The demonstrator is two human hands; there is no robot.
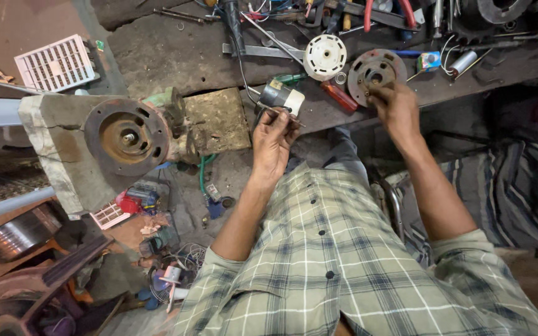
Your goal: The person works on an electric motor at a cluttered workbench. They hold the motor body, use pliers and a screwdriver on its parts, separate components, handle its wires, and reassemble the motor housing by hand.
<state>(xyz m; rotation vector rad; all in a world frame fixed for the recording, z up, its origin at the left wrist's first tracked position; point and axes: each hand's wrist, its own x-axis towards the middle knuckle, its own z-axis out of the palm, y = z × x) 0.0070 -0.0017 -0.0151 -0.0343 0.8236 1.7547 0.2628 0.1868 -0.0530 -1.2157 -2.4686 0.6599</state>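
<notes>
Left hand [273, 138] on thin rod [281, 114]; right hand [396, 107] on round motor plate [372, 73].

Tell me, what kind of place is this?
Probably a small motor repair workshop: a grimy workbench strewn with screwdrivers, a rusty round motor part under the right hand, and another rusty motor housing.

dark worn workbench [175, 56]: white plastic disc [324, 56] at 12 o'clock, rusty motor plate [373, 73] at 1, red-handled screwdriver [340, 97] between.

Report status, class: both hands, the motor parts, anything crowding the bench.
Left hand pinches a thin rod at the small cylinder. Right hand on the round metal plate. White disc, red-handled screwdriver between.
</notes>
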